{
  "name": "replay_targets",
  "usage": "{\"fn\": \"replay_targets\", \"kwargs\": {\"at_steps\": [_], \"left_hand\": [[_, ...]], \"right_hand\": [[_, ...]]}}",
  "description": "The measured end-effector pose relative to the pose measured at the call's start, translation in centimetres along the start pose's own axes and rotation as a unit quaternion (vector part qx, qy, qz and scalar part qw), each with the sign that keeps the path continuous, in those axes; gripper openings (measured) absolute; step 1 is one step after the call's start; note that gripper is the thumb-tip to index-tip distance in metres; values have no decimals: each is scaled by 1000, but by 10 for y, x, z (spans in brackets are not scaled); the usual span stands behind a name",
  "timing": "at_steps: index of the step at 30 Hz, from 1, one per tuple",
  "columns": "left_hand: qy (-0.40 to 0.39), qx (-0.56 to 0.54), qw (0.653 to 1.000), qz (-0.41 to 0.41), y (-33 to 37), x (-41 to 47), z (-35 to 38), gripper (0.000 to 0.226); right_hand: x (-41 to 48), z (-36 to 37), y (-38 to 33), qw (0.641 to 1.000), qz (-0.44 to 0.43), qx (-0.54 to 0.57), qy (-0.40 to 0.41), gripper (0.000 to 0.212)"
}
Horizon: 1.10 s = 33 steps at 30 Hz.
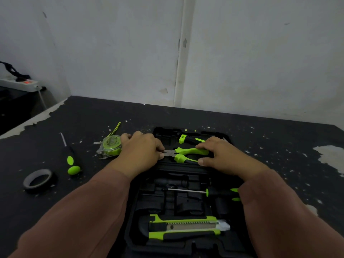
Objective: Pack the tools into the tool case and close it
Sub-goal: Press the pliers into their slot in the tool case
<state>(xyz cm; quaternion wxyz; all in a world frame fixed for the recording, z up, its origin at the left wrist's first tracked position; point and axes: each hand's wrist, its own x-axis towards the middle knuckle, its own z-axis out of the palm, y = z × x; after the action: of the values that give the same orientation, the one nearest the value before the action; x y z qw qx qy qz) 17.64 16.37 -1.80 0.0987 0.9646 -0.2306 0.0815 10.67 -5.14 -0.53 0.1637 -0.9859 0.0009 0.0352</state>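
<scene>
Between our sleeves [74,220], the knife [186,227] lies bedded in the near end of the open case [130,239]. Just beyond it in the case, a screwdriver [188,191] sits crosswise in its groove.

Further in, at the case's far half, we hold the pliers [189,151] with both hands. Our left hand [141,151] pinches the metal nose between curled fingers and thumb. Our right hand [221,155] clasps the two green grips, forefinger on the far one and thumb on the near one. Behind the pliers, at the case's far edge, a green-tipped handle [188,139] is already stowed.

The step in hand looks like seating the pliers. To do it well we should squeeze the grips shut, line nose and grips up with the moulded recess, and press down evenly at both ends. Forcing one end first risks the pliers riding proud, so the lid would not close.

Left of the case on the worktop [279,136], a tape roll [39,180], a loose screwdriver [71,161] and a tape measure [110,146] wait unpacked, the measure just beside our left hand.
</scene>
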Motion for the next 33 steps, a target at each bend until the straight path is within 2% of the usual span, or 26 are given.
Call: {"fn": "replay_targets", "kwargs": {"at_steps": [10, 14, 18, 26, 33], "left_hand": [[-30, -67, 997, -13, -6, -1, -1, 23], [-26, -60, 998, -24, -4, 0, 0, 28], [-18, -72, 997, -32, -1, -1, 0, 23], [-14, -22, 998, -51, 7, -4, 1, 20], [-30, -55, 997, -53, 5, -3, -1, 23]], "right_hand": [[-2, 2, 1, 1000, -10, -2, 11, 51], [1, 5, 2, 1000, -23, 8, 11, 50], [3, 5, 4, 1000, -25, 3, 9, 50], [2, 5, 2, 999, -32, 10, 14, 49], [1, 3, 1, 1000, -17, 19, 6, 52]]}}
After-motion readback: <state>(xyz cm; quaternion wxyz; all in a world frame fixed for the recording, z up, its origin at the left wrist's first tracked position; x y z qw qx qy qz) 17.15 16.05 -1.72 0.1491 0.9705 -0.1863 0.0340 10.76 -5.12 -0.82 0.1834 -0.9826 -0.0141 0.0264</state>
